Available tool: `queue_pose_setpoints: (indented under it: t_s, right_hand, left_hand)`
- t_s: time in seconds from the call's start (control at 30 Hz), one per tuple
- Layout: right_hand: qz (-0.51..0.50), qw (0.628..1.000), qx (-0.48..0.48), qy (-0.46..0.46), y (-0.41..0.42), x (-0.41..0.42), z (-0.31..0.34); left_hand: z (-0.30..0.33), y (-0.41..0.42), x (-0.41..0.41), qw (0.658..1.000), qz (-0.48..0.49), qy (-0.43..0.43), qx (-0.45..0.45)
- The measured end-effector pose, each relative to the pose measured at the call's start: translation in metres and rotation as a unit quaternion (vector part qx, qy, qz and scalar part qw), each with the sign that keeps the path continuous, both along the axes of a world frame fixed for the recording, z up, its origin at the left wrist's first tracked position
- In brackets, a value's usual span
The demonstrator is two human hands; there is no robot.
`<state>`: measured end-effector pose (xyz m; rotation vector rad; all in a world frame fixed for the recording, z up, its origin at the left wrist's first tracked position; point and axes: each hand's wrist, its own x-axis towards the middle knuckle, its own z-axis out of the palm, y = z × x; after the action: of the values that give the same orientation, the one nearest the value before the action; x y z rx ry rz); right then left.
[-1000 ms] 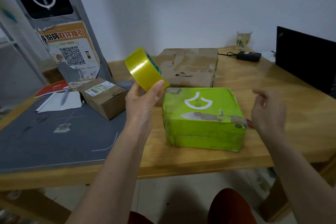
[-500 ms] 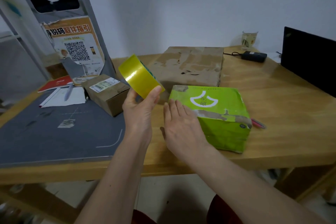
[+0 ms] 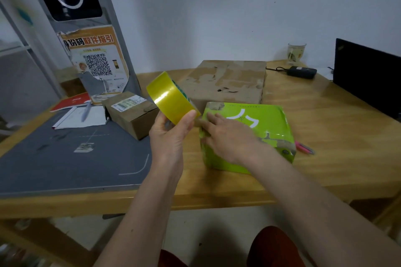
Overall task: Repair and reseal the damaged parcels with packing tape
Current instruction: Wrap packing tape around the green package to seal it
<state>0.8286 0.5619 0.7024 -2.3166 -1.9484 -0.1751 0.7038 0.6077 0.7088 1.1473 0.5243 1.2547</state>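
Yellow tape roll [image 3: 171, 98] gripped in left hand [image 3: 171, 134], just left of green parcel [image 3: 260, 136]; right hand [image 3: 225, 134] lay flat, fingers straight, on its torn left corner

Yellow tape roll [image 3: 171, 98]; lime-green parcel [image 3: 269, 124], white logo; grey mat [image 3: 65, 158].

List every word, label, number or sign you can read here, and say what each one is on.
"份码取件指引": orange heading on the poster, mirrored; its first character is torn off.
QR code and small print on the poster: too small to read.
White logo on the green box: partly covered by the right hand, not readable.
Shipping label on the small box: barcode and print blurred.
Red booklet: white mark, unreadable.
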Motion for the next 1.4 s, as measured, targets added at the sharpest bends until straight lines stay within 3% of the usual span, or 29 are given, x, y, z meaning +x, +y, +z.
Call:
queue_pose_setpoints:
  t_s: [0.1,0.23,0.33,0.4,0.5,0.6,0.7,0.8,1.1,1.4]
  right_hand:
    - [0.011,0.998,-0.043,0.036,-0.009,0.016,0.002]
    - [-0.007,0.999,-0.027,0.03,-0.006,0.009,-0.001]
    - [0.024,0.988,-0.037,0.146,-0.014,0.021,0.01]
    - [0.015,0.974,0.043,0.222,-0.023,0.04,0.018]
    - [-0.124,0.927,0.197,0.293,-0.04,0.083,0.021]
    - [-0.23,0.881,0.195,0.365,-0.05,0.113,0.005]
    - [-0.226,0.819,0.219,0.479,-0.048,0.119,-0.014]
    - [-0.234,0.794,0.263,0.495,-0.047,0.117,-0.021]
    - [-0.319,0.625,0.462,0.543,-0.042,0.063,-0.042]
    - [-0.284,0.577,0.573,0.508,-0.056,0.024,-0.049]
  left_hand:
    - [-0.001,-0.003,0.003,1.0,0.0,0.001,-0.004]
    - [0.001,-0.014,0.007,1.0,-0.007,0.001,-0.011]
    - [0.004,-0.019,0.001,1.0,-0.013,-0.003,-0.008]
    - [0.006,-0.021,-0.004,1.0,-0.016,-0.008,-0.006]
    - [0.006,-0.028,-0.01,0.999,-0.027,-0.032,-0.014]
    - [0.002,-0.041,-0.01,0.996,-0.058,-0.055,-0.037]
    - [-0.007,-0.051,-0.006,0.993,-0.083,-0.06,-0.062]
    - [-0.011,-0.055,-0.001,0.992,-0.092,-0.055,-0.064]
    - [-0.013,-0.043,-0.002,0.993,-0.084,-0.063,-0.055]
    - [-0.028,-0.023,0.003,0.989,-0.119,-0.077,-0.05]
